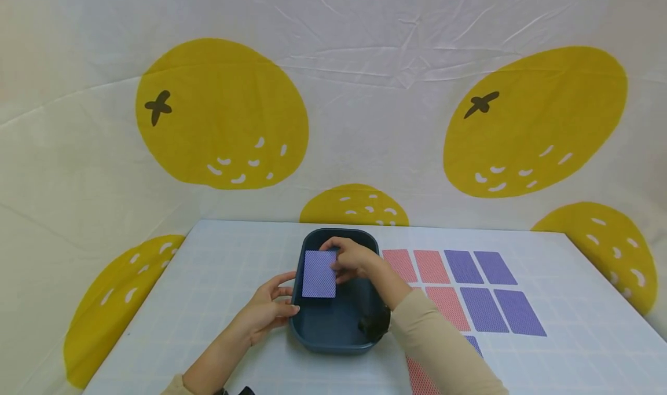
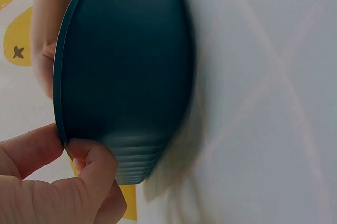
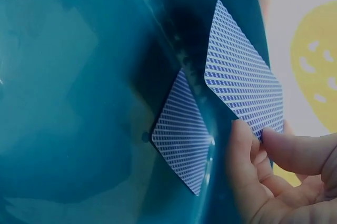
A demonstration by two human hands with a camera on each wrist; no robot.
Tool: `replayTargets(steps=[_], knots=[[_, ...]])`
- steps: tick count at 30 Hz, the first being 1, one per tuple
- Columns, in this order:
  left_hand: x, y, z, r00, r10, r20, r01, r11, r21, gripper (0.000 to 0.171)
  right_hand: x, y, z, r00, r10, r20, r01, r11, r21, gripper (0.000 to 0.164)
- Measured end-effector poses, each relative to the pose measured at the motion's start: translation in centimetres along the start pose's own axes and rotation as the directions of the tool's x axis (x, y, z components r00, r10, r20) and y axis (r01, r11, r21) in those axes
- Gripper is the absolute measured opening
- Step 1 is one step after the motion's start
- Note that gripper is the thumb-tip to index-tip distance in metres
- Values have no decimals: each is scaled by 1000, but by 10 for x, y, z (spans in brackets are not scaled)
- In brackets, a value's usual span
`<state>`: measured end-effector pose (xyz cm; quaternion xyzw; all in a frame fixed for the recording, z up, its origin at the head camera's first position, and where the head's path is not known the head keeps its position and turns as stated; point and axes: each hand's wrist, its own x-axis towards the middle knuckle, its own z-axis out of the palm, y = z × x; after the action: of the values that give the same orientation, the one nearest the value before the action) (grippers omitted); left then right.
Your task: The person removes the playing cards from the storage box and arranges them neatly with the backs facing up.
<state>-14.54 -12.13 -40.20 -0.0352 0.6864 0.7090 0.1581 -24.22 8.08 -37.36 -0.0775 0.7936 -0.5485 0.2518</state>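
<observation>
A dark teal bin (image 1: 336,340) with rounded corners sits on the table. At its left side my left hand (image 1: 266,309) grips the rim, which the left wrist view shows pinched between thumb (image 2: 34,150) and fingers. My right hand (image 1: 354,260) reaches over the bin and pinches a blue-backed playing card (image 1: 319,274) by its edge. In the right wrist view the held card (image 3: 242,69) is tilted near the bin's wall. Below it, a second blue-backed card (image 3: 184,137) lies inside the bin; the head view does not show it.
Right of the bin, red-backed cards (image 1: 431,266) and blue-backed cards (image 1: 484,310) lie face down in rows, some partly hidden by my right sleeve (image 1: 443,337). A white cloth (image 1: 375,94) with yellow fruit prints hangs behind the table.
</observation>
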Motion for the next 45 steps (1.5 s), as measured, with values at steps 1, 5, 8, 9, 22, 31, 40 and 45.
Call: replayTargets(steps=[1, 5, 8, 9, 22, 31, 40, 45], knots=[[0, 0, 0, 1000, 1, 2, -1, 1000, -1, 69, -1, -1, -1, 1000, -2, -1, 2, 1000, -1, 39], [0, 0, 0, 1000, -2, -4, 2, 1000, 1, 69, -4, -3, -4, 1000, -9, -6, 9, 1000, -4, 38], [0, 1, 0, 1000, -10, -19, 10, 1000, 6, 68, -7, -4, -7, 1000, -16, -7, 16, 1000, 0, 38], [1, 0, 1, 1000, -11, -26, 11, 1000, 8, 68, -8, -5, -8, 1000, -21, -5, 21, 1000, 3, 37], [1, -1, 0, 999, -6, -36, 7, 1000, 16, 69, -25, -6, -25, 990, -123, 76, 116, 990, 84, 41], [1, -3, -2, 1000, 9, 0, -9, 1000, -4, 70, -35, -1, -41, 984, -146, 100, 136, 986, 94, 44], [1, -2, -2, 1000, 17, 18, -17, 1000, -11, 70, -53, 6, -67, 981, -171, 93, 167, 984, 55, 44], [1, -2, -1, 1000, 16, 22, -16, 1000, -13, 70, -68, 11, -86, 981, -175, 83, 172, 984, 35, 44]])
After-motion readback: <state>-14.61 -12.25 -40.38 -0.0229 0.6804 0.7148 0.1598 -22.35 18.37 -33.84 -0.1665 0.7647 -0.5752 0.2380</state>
